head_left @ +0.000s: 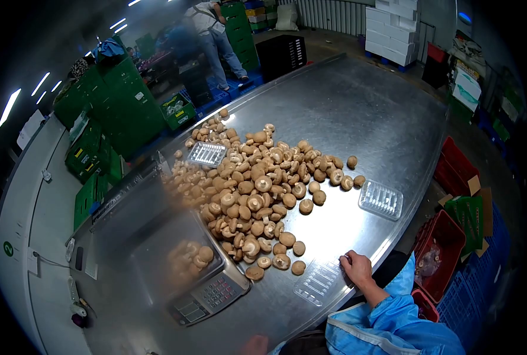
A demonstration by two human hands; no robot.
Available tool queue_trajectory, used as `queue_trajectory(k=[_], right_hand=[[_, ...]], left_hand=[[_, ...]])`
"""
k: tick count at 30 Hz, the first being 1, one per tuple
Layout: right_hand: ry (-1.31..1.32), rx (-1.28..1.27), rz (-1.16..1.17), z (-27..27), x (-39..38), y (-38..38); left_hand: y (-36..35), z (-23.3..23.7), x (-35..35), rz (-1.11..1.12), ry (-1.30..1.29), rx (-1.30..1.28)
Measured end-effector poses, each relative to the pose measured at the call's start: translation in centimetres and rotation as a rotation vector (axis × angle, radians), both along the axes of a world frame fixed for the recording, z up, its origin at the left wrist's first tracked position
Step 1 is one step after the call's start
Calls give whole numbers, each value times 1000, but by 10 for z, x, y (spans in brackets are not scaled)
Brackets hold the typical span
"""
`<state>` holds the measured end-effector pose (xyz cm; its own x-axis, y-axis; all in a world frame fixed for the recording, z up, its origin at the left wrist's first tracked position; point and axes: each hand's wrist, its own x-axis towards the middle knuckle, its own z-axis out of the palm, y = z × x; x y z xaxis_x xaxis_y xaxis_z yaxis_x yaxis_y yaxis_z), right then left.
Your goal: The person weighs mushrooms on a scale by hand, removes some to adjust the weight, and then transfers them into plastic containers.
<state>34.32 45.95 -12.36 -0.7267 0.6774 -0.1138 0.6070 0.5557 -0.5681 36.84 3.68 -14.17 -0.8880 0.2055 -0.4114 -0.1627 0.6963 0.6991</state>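
At the front edge of the metal table, my right hand [358,269] has its fingers curled at the right edge of a clear plastic tray [316,283] that holds nothing. My left hand [255,344] shows only as a blurred patch at the bottom edge; its fingers cannot be made out. Ahead lies a big heap of brown shiitake mushrooms [257,183]. Left of my right hand stands a digital scale [216,293] with a hazy group of mushrooms [189,258] on it. Another clear tray [382,200] lies to the right, and a third clear tray [207,154] rests on the heap.
The metal table [370,100] has a raised rim. Red crates [440,254] and a blue pallet [479,296] stand on the floor to the right. Green crates [121,97] are stacked at the left. A person [211,35] stands beyond the table. White boxes [392,32] are piled behind.
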Motion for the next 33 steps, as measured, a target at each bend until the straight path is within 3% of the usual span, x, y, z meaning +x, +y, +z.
queue_trajectory(k=[21, 33], right_hand=[[-24, -8, -2, 3, -1, -1], [-27, -9, -4, 5, -1, -1]], left_hand=[[2, 6, -2, -9, -56, -63], [-5, -15, 2, -23, 22, -38]])
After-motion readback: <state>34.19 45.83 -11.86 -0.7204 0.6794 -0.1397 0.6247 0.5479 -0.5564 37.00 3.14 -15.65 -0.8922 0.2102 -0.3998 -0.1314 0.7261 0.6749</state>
